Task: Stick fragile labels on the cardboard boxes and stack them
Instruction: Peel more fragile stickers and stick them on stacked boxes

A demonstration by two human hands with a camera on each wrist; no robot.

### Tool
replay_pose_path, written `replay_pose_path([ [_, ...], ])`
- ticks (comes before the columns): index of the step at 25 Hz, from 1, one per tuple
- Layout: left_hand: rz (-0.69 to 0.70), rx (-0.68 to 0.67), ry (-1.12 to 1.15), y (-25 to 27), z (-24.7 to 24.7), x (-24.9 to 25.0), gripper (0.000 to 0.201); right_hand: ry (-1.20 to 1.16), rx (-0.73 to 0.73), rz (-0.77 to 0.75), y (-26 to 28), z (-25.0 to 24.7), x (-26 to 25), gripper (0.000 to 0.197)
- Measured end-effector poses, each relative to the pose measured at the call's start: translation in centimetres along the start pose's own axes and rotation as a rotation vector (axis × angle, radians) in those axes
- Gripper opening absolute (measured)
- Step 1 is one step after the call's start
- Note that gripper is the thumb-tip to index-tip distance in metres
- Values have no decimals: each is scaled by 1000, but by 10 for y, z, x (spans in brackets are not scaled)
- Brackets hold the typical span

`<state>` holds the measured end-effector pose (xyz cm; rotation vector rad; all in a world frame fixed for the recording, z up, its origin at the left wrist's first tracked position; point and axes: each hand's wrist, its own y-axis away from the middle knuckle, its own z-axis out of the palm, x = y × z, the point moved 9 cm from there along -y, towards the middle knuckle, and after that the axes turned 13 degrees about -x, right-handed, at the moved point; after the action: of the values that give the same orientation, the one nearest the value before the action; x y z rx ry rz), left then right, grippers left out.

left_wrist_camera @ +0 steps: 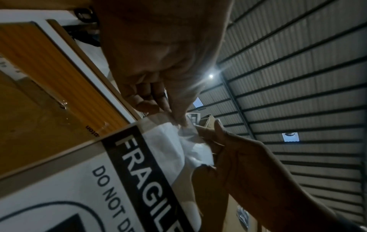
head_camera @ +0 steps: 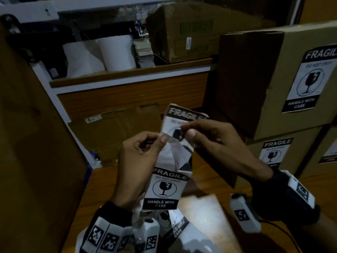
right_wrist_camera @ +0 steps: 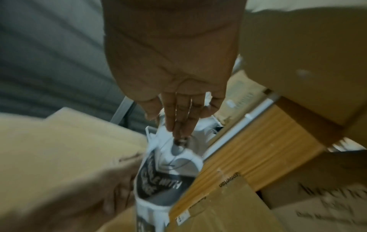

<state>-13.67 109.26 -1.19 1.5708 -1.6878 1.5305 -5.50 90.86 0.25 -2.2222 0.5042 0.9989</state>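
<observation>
Left hand (head_camera: 140, 152) and right hand (head_camera: 209, 141) both pinch one fragile label strip (head_camera: 165, 189) between them (2 labels visible); 3 labelled cardboard boxes (head_camera: 273, 79) stacked right of the hands.

The black-and-white printed fragile label (head_camera: 184, 117) looked like thin paper, its peeling part crumpled and faintly glossy, with a translucent film-like backing (head_camera: 170, 152) catching light between the pinching fingers. The second label on the strip (head_camera: 165, 189) was smooth, matt paper. The stacked brown cardboard boxes (head_camera: 269, 75) had a dull, slightly fibrous finish, their stuck labels flat and matt. The orange-brown wooden tabletop (head_camera: 215, 172) showed grain and a light sheen. The white rolls on the shelf (head_camera: 116, 52) looked like soft matt paper. The roof (left_wrist_camera: 298, 78) was ribbed, corrugated metal sheeting.
</observation>
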Motion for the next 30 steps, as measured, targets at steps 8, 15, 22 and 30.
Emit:
replay_pose_path([
  [8,56,-116,18,-1,18,13,16,156,31,-21,-7,9,-9,30],
  [15,49,14,-50,9,21,15,7,314,92,-8,-6,18,-16,24],
  [22,-66,243,208,13,-34,-9,12,73,447,102,9,-61,17,14],
  [30,-23,93,254,1,-1,-1,16,-15,346,92,3,-26,15,11],
])
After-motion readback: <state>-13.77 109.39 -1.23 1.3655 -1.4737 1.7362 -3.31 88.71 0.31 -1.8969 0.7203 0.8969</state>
